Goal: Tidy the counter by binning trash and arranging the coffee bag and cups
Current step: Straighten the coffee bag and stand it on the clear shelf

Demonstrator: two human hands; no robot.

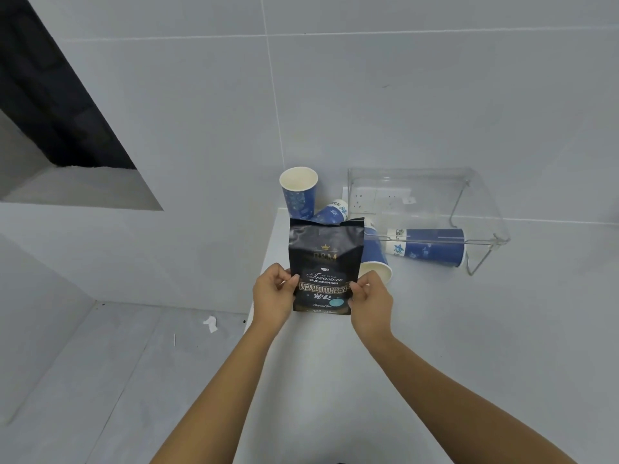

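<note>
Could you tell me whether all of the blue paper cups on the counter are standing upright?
No: only one blue cup by the wall stands upright, while others, such as the cup under the clear cover, lie on their sides.

Looking like a small kitchen or break-room corner: pale tiled wall (201, 112) rising beyond the fingertips (294, 279), grey counter (469, 329) lying under them, wall sockets (375, 199) sitting behind a clear plastic cover (435, 195) past the right fingers, blue paper cups (299, 192) and a coffee bag (325, 259) pointing to drink-making.
</note>
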